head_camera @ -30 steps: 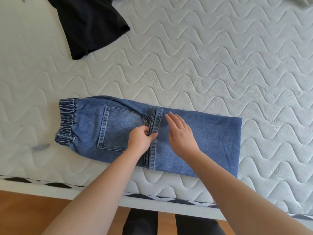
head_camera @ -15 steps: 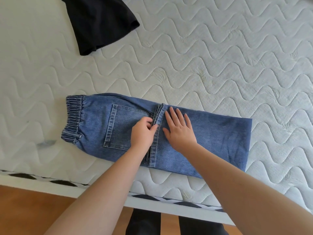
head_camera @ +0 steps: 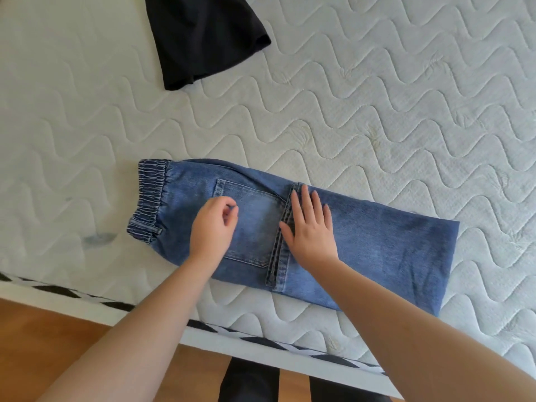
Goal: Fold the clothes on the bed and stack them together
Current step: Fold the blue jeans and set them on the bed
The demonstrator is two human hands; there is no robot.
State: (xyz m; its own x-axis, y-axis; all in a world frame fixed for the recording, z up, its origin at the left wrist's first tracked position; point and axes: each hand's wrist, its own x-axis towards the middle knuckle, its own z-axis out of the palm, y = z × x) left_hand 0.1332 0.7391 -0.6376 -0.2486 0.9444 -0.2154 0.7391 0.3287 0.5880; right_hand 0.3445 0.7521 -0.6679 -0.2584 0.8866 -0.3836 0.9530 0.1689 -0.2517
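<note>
A: Jeans (head_camera: 362, 242) first. Where are they?

B: Flat on the mattress (head_camera: 377, 97), close to its near edge, folded once so the leg hems (head_camera: 282, 242) lie across the middle, just right of the back pocket (head_camera: 249, 221). The elastic waistband (head_camera: 150, 198) is the left end of the jeans, the fold is the right end.

A: Right hand?

B: The right hand (head_camera: 311, 230) lies flat on the denim, fingers straight and spread, touching the hems on their right side. It grips nothing. My guess is that it pins the top layer so the hems don't slide.

A: Left hand?

B: The left hand (head_camera: 213, 227) is over the jeans left of the pocket, fingers loosely curled, thumb near the index. I see no cloth in it, and can't tell whether it touches the denim.

A: Why there?

B: Likely heading for the waistband end, to bring it over the hems for the next fold. That's a judgement.

A: Anything else?

B: A black garment (head_camera: 206, 39) lies beyond the jeans, well apart from them and looking unfolded, so nothing is stacked yet. Wooden floor (head_camera: 72, 323) below the mattress edge.
</note>
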